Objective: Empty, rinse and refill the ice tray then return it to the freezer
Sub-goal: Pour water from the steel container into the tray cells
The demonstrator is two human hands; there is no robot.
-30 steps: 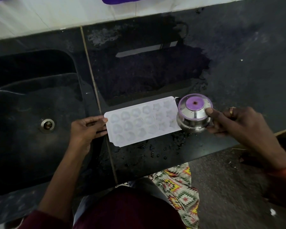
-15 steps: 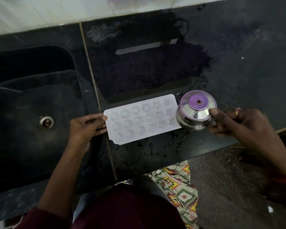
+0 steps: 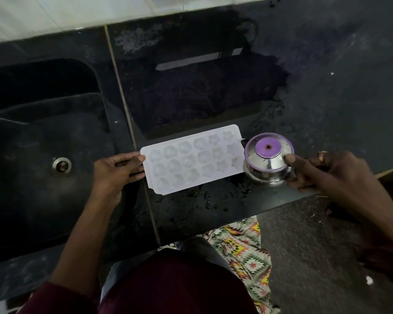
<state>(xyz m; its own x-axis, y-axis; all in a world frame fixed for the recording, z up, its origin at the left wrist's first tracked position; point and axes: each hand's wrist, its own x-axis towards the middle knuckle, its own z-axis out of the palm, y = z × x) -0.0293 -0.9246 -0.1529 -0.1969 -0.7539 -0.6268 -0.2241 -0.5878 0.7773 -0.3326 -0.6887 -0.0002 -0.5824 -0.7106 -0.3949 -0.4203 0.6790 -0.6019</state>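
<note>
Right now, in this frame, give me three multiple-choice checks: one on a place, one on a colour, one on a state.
1. Where is the ice tray? A) in a freezer B) on the black counter C) on the floor
2. The steel pot has a lid that is: A) green B) red C) purple
3. The left hand: A) grips the tray's left end B) hangs idle C) holds the pot

Key: B, the tray lies flat on the counter; C, the lid's top is purple; A, its thumb lies over the tray's edge, while the right hand holds the pot.
</note>
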